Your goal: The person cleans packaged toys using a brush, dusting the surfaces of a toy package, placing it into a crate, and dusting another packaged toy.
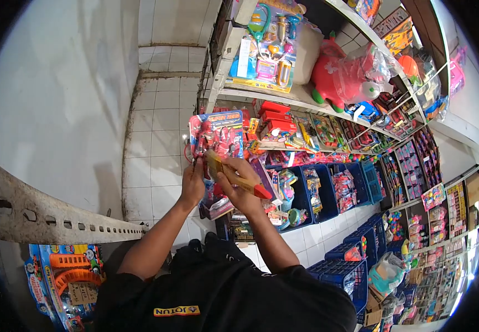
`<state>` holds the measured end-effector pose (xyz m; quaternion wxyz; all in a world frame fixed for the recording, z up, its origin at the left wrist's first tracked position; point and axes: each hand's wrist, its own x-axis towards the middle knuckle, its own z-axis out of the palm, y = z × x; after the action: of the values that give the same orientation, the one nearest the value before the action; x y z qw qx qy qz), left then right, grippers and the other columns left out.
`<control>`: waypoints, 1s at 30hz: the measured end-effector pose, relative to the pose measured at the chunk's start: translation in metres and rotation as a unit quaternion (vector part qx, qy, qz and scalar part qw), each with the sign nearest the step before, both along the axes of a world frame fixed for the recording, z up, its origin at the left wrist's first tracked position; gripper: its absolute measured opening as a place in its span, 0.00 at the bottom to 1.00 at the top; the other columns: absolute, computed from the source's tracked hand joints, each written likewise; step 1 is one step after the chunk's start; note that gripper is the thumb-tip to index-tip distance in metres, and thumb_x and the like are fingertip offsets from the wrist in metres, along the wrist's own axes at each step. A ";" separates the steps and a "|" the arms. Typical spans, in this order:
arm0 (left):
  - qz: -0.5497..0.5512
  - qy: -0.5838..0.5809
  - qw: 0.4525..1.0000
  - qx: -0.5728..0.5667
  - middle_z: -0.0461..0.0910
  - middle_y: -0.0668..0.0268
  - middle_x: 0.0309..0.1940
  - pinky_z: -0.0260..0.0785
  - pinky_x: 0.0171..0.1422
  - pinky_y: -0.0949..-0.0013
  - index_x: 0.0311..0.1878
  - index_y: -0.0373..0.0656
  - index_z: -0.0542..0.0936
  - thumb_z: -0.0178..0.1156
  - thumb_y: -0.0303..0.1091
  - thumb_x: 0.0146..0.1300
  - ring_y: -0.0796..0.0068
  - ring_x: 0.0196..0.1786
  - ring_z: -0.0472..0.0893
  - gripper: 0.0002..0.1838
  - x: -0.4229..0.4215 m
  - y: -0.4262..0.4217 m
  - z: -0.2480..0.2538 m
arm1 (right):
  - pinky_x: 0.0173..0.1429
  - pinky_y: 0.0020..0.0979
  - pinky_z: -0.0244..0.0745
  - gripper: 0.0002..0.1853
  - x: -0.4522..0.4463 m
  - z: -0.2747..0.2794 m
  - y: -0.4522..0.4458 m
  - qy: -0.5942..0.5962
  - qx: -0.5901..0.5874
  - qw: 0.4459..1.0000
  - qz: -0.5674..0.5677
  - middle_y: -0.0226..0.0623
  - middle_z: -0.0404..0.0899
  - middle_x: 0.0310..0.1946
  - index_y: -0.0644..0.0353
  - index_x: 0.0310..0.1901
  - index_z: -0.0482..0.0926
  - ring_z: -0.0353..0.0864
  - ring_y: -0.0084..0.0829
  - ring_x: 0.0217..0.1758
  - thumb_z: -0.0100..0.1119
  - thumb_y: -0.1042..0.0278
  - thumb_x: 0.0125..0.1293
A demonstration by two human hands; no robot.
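Note:
A carded toy pack [215, 134] marked "Super Hero", with red figures on a blue backing, is upright in front of the shelf. My left hand [193, 185] is closed on its lower left edge; the thumb and part of the fingers show. In my right hand [240, 180] is a paintbrush [259, 190] with a yellow, red-tipped handle. Its bristles point up and left, over the lower part of the pack. Whether they touch it, I cannot tell. More packs are just below and behind my hands, partly hidden by them.
A metal shelf [284, 94] with boxed toys and a red inflatable animal [342, 72] stands ahead and right. Blue crates [322, 191] of toys line the floor. A perforated metal bar [57, 216] crosses at left, above train-set packs [65, 285].

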<state>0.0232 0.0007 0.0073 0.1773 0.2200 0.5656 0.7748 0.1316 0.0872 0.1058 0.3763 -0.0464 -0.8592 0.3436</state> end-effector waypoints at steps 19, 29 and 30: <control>0.000 0.083 0.995 -0.059 0.62 0.74 0.20 0.55 0.32 0.67 0.27 0.39 0.69 0.42 0.52 0.78 0.81 0.27 0.59 0.27 0.005 -0.003 0.011 | 0.54 0.30 0.75 0.18 0.014 -0.013 0.027 -0.039 -0.074 0.997 -0.003 0.42 0.81 0.44 0.66 0.53 0.78 0.80 0.29 0.48 0.66 0.74 0.60; -0.009 -0.103 0.994 -0.027 0.72 0.70 0.32 0.63 0.48 0.70 0.36 0.39 0.77 0.44 0.59 0.74 0.79 0.38 0.67 0.29 -0.006 0.002 -0.019 | 0.56 0.29 0.73 0.18 0.013 -0.038 0.008 -0.055 -0.155 0.986 -0.001 0.38 0.78 0.46 0.65 0.54 0.75 0.77 0.27 0.51 0.64 0.77 0.62; 0.009 -0.123 0.992 -0.029 0.74 0.68 0.35 0.63 0.51 0.69 0.40 0.38 0.77 0.44 0.59 0.74 0.78 0.41 0.68 0.29 -0.006 0.002 -0.016 | 0.56 0.29 0.73 0.18 0.015 -0.038 0.008 -0.059 -0.145 0.988 -0.009 0.38 0.78 0.46 0.65 0.54 0.75 0.77 0.27 0.51 0.64 0.77 0.62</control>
<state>0.0170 0.0023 -0.0085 0.2454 0.1125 0.5638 0.7805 0.1462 0.0950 0.0674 0.3174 -0.1287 -0.8204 0.4578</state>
